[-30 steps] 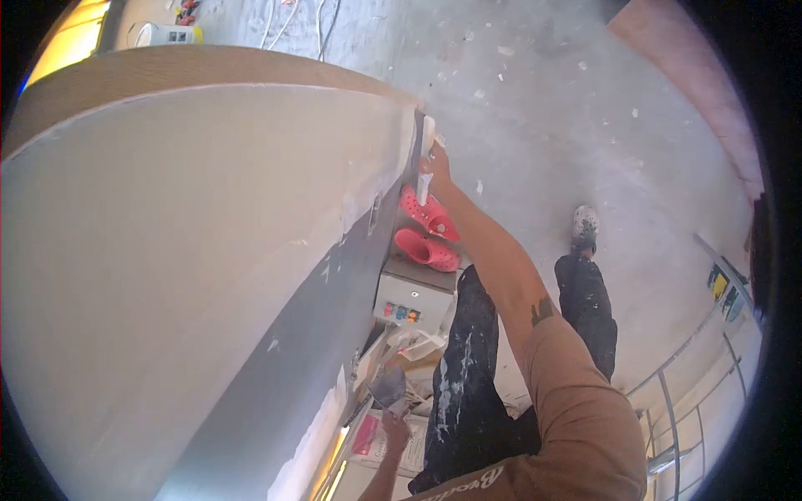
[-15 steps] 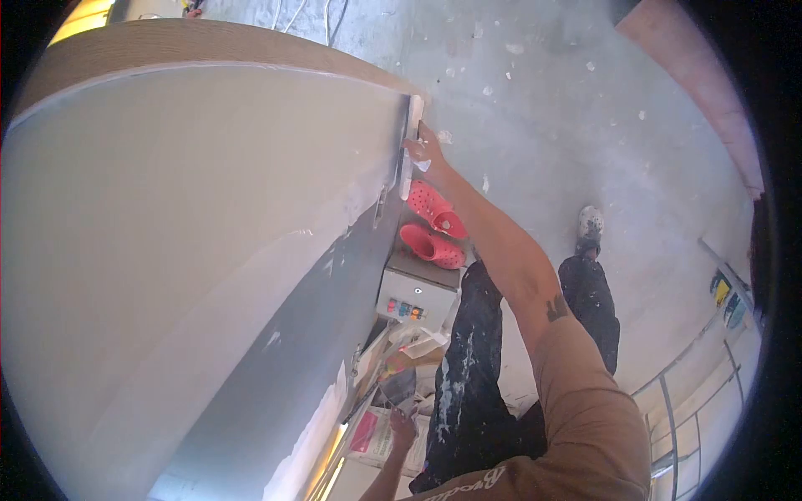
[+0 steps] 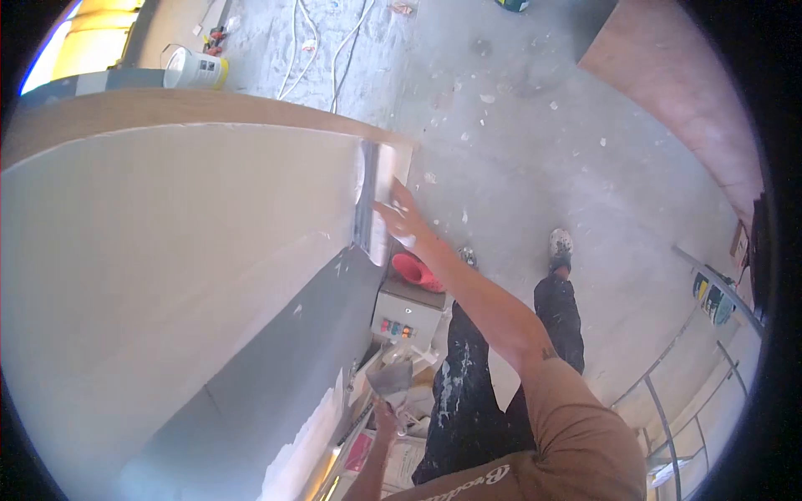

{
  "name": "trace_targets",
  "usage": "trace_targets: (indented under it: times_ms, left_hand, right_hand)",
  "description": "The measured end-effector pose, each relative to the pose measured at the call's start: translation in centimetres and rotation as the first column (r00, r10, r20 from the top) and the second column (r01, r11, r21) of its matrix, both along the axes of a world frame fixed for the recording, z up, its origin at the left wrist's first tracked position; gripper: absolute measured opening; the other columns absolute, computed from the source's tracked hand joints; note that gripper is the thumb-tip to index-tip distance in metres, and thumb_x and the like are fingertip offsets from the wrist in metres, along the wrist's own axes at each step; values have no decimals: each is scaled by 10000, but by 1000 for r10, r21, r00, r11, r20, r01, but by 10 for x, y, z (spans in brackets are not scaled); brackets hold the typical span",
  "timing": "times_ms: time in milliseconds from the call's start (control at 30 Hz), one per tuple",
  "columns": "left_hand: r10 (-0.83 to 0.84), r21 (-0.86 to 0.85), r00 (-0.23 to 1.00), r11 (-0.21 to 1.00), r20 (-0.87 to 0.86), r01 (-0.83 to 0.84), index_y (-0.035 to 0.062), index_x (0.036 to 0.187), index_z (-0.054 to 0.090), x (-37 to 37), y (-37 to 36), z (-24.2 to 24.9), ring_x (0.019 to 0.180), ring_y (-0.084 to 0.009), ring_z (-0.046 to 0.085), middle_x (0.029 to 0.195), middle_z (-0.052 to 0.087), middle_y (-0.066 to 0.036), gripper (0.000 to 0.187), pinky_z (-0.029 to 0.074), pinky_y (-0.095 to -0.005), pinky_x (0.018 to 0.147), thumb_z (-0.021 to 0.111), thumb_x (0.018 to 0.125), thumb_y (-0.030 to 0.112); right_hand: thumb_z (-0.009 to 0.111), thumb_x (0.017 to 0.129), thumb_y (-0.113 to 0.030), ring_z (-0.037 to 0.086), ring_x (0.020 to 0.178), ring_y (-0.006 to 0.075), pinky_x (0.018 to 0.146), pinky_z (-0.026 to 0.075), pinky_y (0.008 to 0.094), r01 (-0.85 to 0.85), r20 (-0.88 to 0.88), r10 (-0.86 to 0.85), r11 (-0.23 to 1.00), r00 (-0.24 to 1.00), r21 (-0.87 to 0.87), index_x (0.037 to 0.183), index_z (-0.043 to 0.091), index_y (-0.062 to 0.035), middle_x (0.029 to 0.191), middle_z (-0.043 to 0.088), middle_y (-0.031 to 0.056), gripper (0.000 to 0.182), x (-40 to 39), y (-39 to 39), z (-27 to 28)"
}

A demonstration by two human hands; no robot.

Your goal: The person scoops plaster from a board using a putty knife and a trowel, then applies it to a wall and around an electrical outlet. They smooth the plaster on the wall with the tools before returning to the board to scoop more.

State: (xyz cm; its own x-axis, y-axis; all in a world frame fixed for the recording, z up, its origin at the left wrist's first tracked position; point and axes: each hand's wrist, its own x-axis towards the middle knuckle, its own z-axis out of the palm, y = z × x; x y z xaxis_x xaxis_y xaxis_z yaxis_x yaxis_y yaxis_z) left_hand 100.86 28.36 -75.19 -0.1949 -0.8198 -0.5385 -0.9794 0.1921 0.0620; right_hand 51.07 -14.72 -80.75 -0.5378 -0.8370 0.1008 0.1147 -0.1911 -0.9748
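My right hand [image 3: 405,219] grips the pale back of a wide skimming blade [image 3: 365,196], with fingers spread along it. Its metal edge lies against the wall [image 3: 209,217], which has a smooth whitish coat above a grey band. White filler smears the hand. Low beside my legs, my left hand [image 3: 385,417] is closed around the handle of a broad putty knife [image 3: 391,379], its grey blade pointing up. Under my right forearm sits a red clog [image 3: 415,271], partly hidden by the arm.
A grey metal box [image 3: 411,309] with coloured buttons stands by the wall's foot. A white bucket [image 3: 196,68] and cables [image 3: 302,50] lie beyond the wall. To the right are a metal railing [image 3: 664,417] and a dark tub [image 3: 716,299]. White spots mark the floor [image 3: 501,167].
My right hand and the skimming blade have shifted left and down in view, with the blade now turned more flat-on. My left hand has risen slightly with the putty knife. The view has tilted up.
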Motion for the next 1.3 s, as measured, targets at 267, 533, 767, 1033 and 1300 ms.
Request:
trace_targets:
  times_ms: [267,533,767,1033,1300]
  left_hand:
    - [979,821,0,170,-203,-545,60,1165,582,-219,-233,88,796,-213,664,982,675,-117,453,549,-341,705,474,982,461]
    - [893,922,269,384,-360,-41,23,1062,616,-330,-326,89,757,-204,655,916,667,-109,333,521,-313,683,578,949,334]
    - [534,504,348,845,-771,-179,-3,1052,635,-391,-379,117,642,-99,562,761,593,-63,166,537,-302,705,591,905,58]
    - [-396,-249,592,915,-702,317,29,1386,490,-427,-417,73,1069,-209,562,1226,591,-171,580,416,-358,1076,514,836,-154]
    - [451,341,698,890,-556,-303,-11,1322,486,-281,-371,-87,1157,-345,527,1232,568,-229,433,400,-397,1023,606,908,29]
  right_hand:
    - [688,882,-70,525,1229,193,1061,409,354,-552,453,378,755,807,354,1310,573,-43,1259,608,103,444,-96,165,147]
    - [559,747,142,521,1287,296,1093,383,400,-537,-65,540,841,839,69,1337,574,-110,1392,560,101,642,-119,210,93]
    - [621,853,34,574,1184,261,1032,438,407,-214,501,22,920,865,330,1397,414,-41,1283,588,133,587,-124,210,55]
    - [647,884,-42,530,1214,234,1053,418,416,-312,961,-22,944,275,111,1423,363,-25,1263,548,100,609,-103,163,136]
    - [624,905,-53,496,1254,235,1066,401,406,-236,855,-44,953,516,192,1457,329,-26,1343,512,119,627,-86,135,51]
